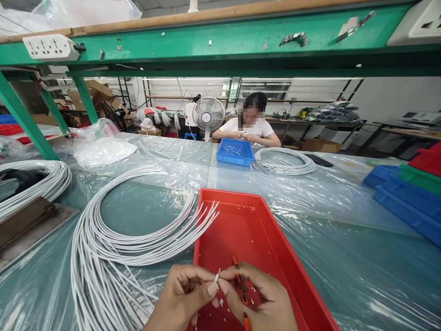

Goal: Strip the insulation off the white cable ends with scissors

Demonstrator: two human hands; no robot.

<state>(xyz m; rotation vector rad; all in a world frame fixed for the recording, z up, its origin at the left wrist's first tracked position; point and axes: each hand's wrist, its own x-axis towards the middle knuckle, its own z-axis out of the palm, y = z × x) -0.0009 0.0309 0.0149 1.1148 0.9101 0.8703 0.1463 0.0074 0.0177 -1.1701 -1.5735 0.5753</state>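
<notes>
My left hand point(188, 294) is closed, thumb and forefinger pinching the end of a white cable point(217, 277). A thin piece of its wire points up from the fingertips. My right hand point(268, 299) is closed too, its thumb and forefinger meeting at that same cable end. Orange-handled pliers point(245, 298) lie across the right hand's fingers, partly hidden by them. Beneath both hands is a red tray point(237, 196) with small white scraps in it. A coiled bundle of white cables point(93, 239) lies to the left, its loose ends reaching over the tray's edge.
A green overhead beam point(193, 43) crosses above the plastic-covered table. Opposite, a person point(268, 128) works behind a blue tray point(235, 158) and another cable coil point(285, 168). Stacked bins point(409, 202) stand right; a further coil point(58, 184) lies far left.
</notes>
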